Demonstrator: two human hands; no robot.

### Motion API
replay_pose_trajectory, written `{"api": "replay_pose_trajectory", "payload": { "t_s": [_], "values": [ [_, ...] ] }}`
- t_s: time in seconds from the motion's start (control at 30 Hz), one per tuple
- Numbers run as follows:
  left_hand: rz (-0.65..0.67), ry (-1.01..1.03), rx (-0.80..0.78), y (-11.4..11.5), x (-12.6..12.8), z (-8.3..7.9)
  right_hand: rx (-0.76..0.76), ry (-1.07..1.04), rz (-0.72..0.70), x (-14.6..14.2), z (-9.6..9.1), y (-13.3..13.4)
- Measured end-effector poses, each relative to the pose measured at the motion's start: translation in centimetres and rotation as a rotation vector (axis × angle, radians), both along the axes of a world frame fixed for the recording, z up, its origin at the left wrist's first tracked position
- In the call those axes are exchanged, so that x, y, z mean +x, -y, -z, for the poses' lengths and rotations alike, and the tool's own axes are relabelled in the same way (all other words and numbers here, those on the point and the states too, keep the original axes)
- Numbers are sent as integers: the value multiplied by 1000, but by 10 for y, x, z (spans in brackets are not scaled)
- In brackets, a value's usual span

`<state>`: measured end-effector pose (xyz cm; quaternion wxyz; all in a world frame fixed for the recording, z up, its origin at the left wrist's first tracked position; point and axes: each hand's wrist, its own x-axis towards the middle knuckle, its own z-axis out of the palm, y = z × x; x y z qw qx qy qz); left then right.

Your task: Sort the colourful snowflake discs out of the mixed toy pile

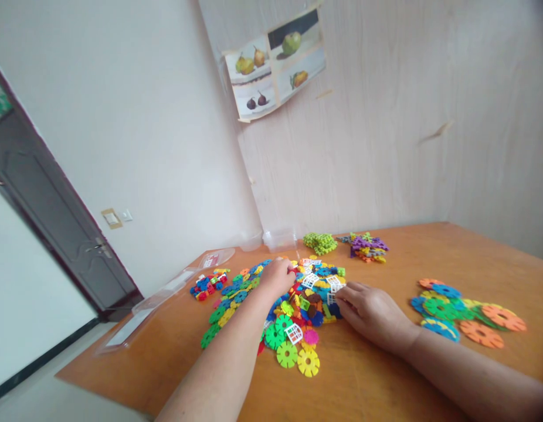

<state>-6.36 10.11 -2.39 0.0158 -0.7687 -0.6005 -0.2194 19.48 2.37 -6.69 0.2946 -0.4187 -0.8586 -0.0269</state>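
A heap of small coloured plastic snap-together pieces (306, 293) lies in the middle of the wooden table (386, 375). My left hand (277, 276) reaches into the far side of the heap, its fingers curled down among the pieces. What they hold, if anything, is hidden. My right hand (372, 310) rests on the table at the heap's right edge, fingers bent and pressed against white and blue pieces. Green, yellow and pink gear-shaped discs (293, 351) lie at the heap's near edge.
Large orange, blue and green discs (465, 316) lie to the right. A green pile (321, 242) and a purple mixed pile (367, 246) sit at the back, a red-blue pile (207, 284) at the left. Clear plastic containers (280, 237) and a lid (166, 293) stand near the far-left edge.
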Motion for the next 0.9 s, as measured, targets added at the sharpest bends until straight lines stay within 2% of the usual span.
{"api": "replay_pose_trajectory", "payload": {
  "t_s": [0.13,0.23,0.4,0.5,0.67,0.77,0.9],
  "values": [
    [0,167,31,-2,-5,2,-8,5,9,1,0,-1],
    [-25,360,42,0,-18,0,-13,-4,-4,2,1,-1],
    [-209,610,100,9,-72,-2,-22,-1,-7,4,2,-3],
    [-331,621,141,18,-119,4,-36,10,-4,5,3,-4],
    [-523,518,162,40,-192,18,-25,4,-2,8,8,-6],
    [-616,457,149,54,-218,28,-10,-4,-3,10,10,-8],
    [-682,390,116,65,-232,44,-21,-14,11,11,11,-9]
  ]
}}
